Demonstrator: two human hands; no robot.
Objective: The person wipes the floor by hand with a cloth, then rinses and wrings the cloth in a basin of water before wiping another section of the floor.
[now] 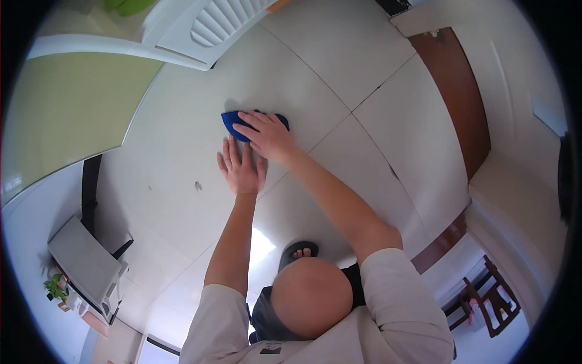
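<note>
A dark blue cloth (233, 123) lies folded on the pale tiled floor (327, 158), its ends showing on both sides of my right hand (270, 136). That hand rests on top of the cloth with its fingers stretched out and apart, pressing rather than wrapped round it. Just below, my left hand (242, 175) is spread palm down with nothing in it. Its fingertips reach toward the near edge of the cloth; whether they touch it I cannot tell. My bent knee (312, 297) and a foot in a dark sandal (300, 252) are nearer to me.
A greenish glossy panel (73, 115) with a white edge stands at the left, beside a white slatted piece (224, 24). Brown skirting (454, 103) lines the right wall. At lower right stands a dark wooden chair (497, 300); a grey-topped stand (85, 252) is at lower left.
</note>
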